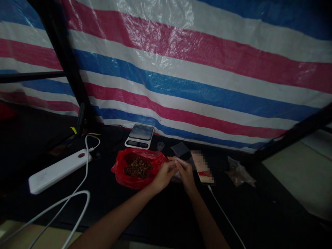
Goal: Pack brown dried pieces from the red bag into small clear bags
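Both hands meet over the dark table, just right of an open red plastic bag [119,174] holding a heap of small brown dried pieces [138,167]. My left hand [165,174] and my right hand [185,172] are closed with fingertips together on a clear plastic bag [176,177]. Its contents are too dim to make out. Behind my hands lie flat clear plastic bags [181,149]. A small clear cup [160,146] stands behind the red bag, beside a white kitchen scale [140,136].
A phone [201,166] with a white cable lies right of my hands. Farther right is a clear bag of brown pieces [240,174]. At left sits a long white power bank [59,170] with a looping cable [86,166]. A striped plastic sheet [181,72] hangs behind the table.
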A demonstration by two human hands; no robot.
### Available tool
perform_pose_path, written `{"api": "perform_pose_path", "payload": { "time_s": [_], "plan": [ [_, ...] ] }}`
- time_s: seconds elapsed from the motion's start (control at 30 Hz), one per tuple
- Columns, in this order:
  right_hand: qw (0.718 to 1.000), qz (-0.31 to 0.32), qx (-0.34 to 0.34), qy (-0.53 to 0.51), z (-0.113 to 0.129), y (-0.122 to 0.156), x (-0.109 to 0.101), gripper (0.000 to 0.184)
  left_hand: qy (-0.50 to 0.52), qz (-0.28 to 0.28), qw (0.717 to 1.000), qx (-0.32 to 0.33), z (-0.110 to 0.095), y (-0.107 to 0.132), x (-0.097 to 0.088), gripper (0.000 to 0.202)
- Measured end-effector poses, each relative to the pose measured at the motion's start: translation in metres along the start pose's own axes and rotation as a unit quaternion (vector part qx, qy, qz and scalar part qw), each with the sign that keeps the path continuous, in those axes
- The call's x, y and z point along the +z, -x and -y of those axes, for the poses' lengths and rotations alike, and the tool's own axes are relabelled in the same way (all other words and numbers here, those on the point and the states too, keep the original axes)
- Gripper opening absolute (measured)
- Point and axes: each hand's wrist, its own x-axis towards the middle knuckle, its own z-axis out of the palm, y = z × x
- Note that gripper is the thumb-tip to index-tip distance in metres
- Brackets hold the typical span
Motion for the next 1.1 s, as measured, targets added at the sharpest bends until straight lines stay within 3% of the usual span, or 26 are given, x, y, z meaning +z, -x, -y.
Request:
{"api": "perform_pose_path", "payload": {
  "time_s": [0.3, 0.67, 1.1],
  "plan": [
    [0.995, -0.061, 0.034, -0.077, -0.018, 0.005, 0.014, 0.027, -0.1, -0.084, 0.991, 0.009, 0.002, 0.005, 0.005, 0.017],
    [0.996, -0.078, 0.015, -0.04, -0.008, 0.008, 0.017, 0.025, -0.113, -0.084, 0.99, -0.008, 0.002, 0.006, 0.006, 0.015],
    [0.996, -0.089, 0.007, -0.024, -0.011, 0.006, 0.016, 0.024, -0.129, -0.074, 0.989, 0.003, 0.006, 0.005, 0.004, 0.017]
  ]
}}
